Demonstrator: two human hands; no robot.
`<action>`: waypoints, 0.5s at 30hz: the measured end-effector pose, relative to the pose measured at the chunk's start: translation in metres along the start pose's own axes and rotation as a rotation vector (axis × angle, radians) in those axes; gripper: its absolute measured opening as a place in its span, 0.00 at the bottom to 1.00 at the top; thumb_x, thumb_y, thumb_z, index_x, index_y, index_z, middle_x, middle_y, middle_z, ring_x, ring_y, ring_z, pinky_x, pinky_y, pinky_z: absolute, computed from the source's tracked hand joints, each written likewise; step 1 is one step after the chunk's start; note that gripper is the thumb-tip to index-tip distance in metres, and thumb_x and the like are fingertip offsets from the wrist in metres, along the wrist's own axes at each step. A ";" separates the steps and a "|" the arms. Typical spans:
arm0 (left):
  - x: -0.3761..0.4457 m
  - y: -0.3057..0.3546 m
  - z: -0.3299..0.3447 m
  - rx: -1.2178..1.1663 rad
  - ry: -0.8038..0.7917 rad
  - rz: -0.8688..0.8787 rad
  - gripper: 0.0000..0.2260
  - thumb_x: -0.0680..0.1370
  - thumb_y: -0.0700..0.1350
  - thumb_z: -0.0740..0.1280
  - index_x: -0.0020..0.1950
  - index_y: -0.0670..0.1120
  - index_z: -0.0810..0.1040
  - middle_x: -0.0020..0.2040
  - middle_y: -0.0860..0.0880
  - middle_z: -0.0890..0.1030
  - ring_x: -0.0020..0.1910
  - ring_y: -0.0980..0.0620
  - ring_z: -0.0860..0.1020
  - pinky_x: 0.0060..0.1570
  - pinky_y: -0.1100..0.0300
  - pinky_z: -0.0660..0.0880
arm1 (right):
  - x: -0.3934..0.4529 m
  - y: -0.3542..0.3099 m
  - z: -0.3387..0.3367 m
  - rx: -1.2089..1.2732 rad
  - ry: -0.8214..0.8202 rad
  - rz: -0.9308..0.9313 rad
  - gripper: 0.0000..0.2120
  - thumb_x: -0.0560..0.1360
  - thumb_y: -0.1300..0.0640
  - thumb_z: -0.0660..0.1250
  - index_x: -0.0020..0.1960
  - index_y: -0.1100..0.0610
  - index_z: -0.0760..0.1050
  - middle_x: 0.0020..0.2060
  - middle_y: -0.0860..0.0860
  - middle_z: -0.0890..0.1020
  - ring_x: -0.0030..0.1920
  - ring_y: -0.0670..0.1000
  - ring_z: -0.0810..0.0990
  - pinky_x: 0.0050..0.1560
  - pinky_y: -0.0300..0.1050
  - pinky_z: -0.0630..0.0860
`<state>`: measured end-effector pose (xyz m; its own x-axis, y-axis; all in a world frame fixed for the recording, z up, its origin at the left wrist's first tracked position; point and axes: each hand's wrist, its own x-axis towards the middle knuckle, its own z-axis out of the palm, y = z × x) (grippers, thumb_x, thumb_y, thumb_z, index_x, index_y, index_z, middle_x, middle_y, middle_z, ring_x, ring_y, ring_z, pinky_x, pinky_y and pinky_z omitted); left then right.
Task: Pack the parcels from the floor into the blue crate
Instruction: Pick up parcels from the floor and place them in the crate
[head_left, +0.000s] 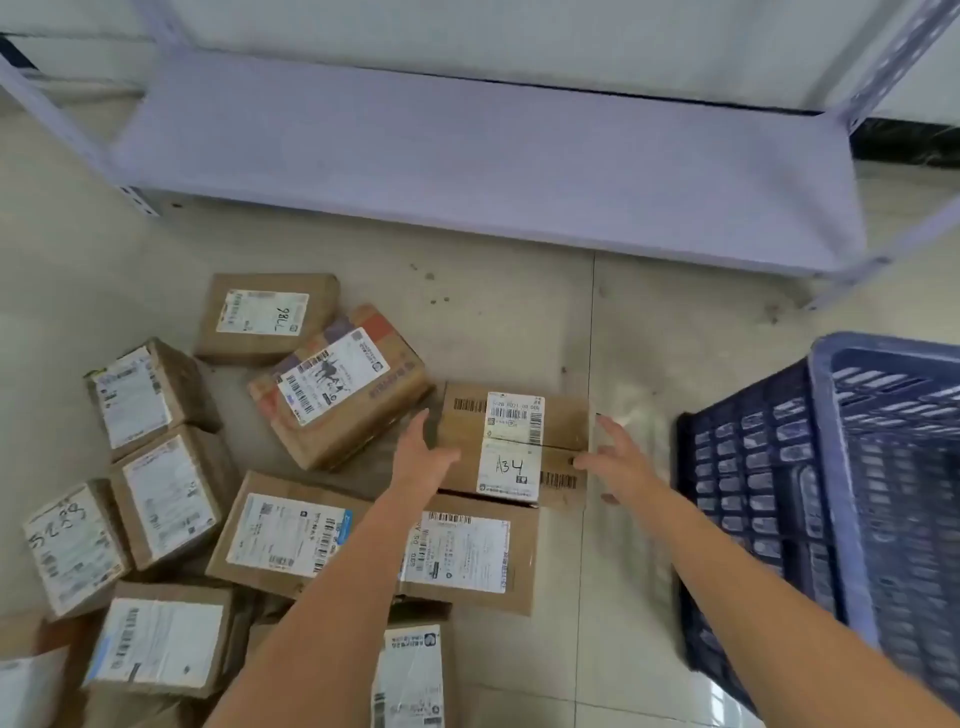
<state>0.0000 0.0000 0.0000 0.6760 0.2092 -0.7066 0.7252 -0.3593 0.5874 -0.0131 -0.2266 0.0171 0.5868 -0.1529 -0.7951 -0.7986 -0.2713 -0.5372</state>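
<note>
Several brown cardboard parcels with white labels lie on the tiled floor at the left and centre. One parcel marked "A34" (514, 447) sits nearest the blue crate (831, 499), which stands at the right edge. My left hand (423, 457) rests against the left side of this parcel, fingers spread. Against its right side is my right hand (618, 457), fingers apart. Neither hand has closed around it. A flat parcel (467, 556) lies partly under the A34 parcel and my left forearm.
A pale grey metal shelf (467, 156) stands low at the back, its right post (883, 260) near the crate. A parcel marked "98L" (265, 317) and a tilted printed box (337, 384) lie further left. Bare tiles run between the parcels and the crate.
</note>
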 end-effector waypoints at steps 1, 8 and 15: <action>0.004 -0.003 0.003 0.011 -0.005 -0.006 0.34 0.72 0.39 0.68 0.75 0.50 0.57 0.71 0.46 0.68 0.68 0.46 0.69 0.61 0.56 0.67 | 0.004 0.001 0.005 0.014 -0.006 -0.003 0.37 0.72 0.63 0.67 0.74 0.45 0.54 0.55 0.53 0.74 0.46 0.48 0.74 0.47 0.43 0.72; -0.012 0.013 0.006 -0.022 -0.034 0.044 0.25 0.75 0.47 0.66 0.71 0.48 0.65 0.64 0.47 0.76 0.62 0.46 0.74 0.65 0.50 0.69 | 0.002 -0.006 0.014 0.119 -0.003 0.025 0.42 0.70 0.61 0.69 0.74 0.40 0.49 0.61 0.53 0.76 0.55 0.53 0.76 0.44 0.42 0.70; -0.120 0.112 -0.058 -0.080 -0.030 0.179 0.22 0.76 0.45 0.65 0.70 0.53 0.66 0.59 0.53 0.77 0.52 0.53 0.76 0.54 0.58 0.71 | -0.127 -0.101 -0.050 0.171 -0.052 -0.071 0.46 0.72 0.63 0.68 0.73 0.35 0.42 0.60 0.52 0.74 0.53 0.57 0.78 0.50 0.59 0.78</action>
<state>0.0078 -0.0124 0.1741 0.7916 0.1207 -0.5989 0.6028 -0.3143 0.7334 -0.0002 -0.2273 0.1863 0.6384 -0.0886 -0.7646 -0.7691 -0.1131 -0.6291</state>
